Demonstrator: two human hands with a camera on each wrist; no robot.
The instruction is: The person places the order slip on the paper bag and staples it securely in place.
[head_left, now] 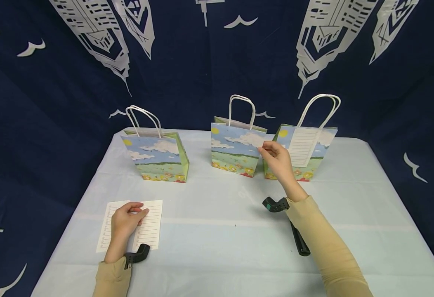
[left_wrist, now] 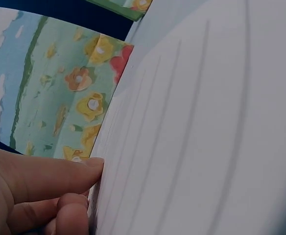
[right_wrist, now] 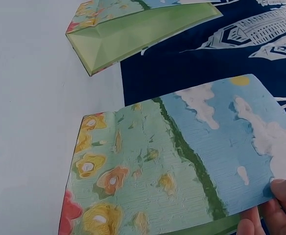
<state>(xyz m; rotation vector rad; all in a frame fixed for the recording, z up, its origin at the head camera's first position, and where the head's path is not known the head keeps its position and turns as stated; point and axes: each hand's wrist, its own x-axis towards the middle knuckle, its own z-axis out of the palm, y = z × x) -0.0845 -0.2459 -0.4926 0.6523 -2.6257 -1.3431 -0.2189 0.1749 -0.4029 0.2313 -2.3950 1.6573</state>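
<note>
Head view, middle bag (head_left: 235, 149) in right hand (head_left: 278, 161), cards (head_left: 151, 231) beneath left hand (head_left: 126, 220)

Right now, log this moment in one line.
left hand: over rectangular white lined paper sheets, grip unclear | right hand: pinches edge of middle blue-green landscape-printed paper bag

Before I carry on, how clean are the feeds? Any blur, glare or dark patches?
Head view: brightly and fairly evenly lit, the middle bag crisp; left wrist view: dim, the lined card so close that its lines look soft, the lower right corner darkening into blur; right wrist view: muted light, that same bag's painted flowers sharp, no strong glare.
</note>
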